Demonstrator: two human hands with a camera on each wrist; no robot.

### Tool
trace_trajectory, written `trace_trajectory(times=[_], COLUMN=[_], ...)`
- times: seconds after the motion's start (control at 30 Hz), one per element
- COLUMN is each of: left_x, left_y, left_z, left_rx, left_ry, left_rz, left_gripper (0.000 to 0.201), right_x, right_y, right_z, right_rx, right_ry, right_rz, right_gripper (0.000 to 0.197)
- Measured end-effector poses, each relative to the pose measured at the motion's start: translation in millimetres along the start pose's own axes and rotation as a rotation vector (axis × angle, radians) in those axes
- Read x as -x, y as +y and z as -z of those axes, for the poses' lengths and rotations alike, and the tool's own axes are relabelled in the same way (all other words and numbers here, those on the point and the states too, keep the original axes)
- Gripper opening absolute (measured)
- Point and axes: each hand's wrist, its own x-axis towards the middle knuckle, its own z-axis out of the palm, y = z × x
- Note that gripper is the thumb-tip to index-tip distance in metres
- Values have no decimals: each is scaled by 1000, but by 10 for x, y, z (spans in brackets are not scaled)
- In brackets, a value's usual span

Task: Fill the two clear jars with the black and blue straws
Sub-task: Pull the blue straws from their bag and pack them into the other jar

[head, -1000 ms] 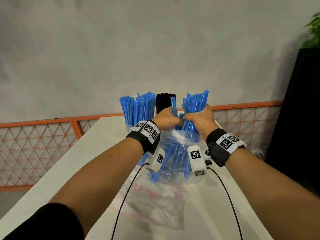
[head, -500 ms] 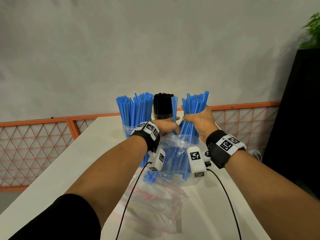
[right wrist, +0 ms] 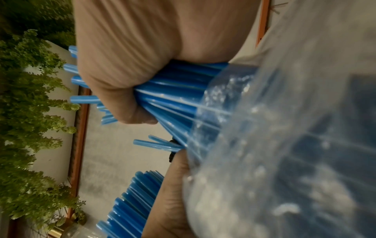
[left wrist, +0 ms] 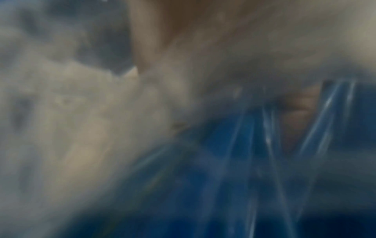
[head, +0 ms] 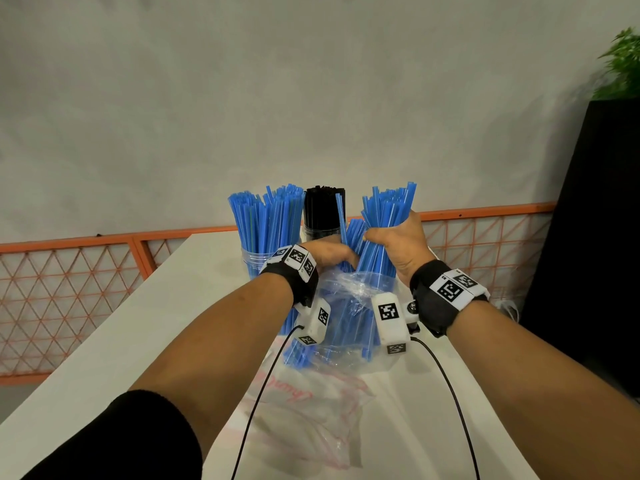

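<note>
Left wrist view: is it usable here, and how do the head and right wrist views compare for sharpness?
Left wrist view: almost wholly blurred, only blue straws as streaks. Head view: sharp and evenly lit, the right hand gripping the blue straw bundle is clear. Right wrist view: bundle sharp, the clear plastic bag close to the lens is out of focus with glare specks.
</note>
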Motion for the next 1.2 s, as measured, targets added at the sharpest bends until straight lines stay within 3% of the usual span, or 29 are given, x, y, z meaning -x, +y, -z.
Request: trace_trajectory(times=[0.13,0.27,0.5,0.63,0.83,1.0,1.1,1.2], left_x=[2,10,154,236,320,345,353,370], left_y=[11,33,147,66,-111,-96,-115,-93], left_z=[-33,-34,40,85,78,73,51,58], left_rx=[-50,42,305,382,383,380,334,410], left_ry=[126,249,415,406,345,382,339,390], left_rz=[-40,-212,-421,-426,-387,-430,-433,-442], left_gripper=[62,19,26,46,49,35,30,22], right_x=[5,24,49,52,37,18,6,-2], right_y=[1,-21,-36,-45,-35,-16,-7,2], right_z=[-14,-22,-37,-38,-60,-49,-51,-47], right_rx=[-22,-47,-92,-82,-25,-5,11,17], right_ry=[13,7,7,2,7,7,15,16], right_rz=[-3,4,6,7,23,28,38,34], right_gripper=[38,35,43,39,38,37,35,36])
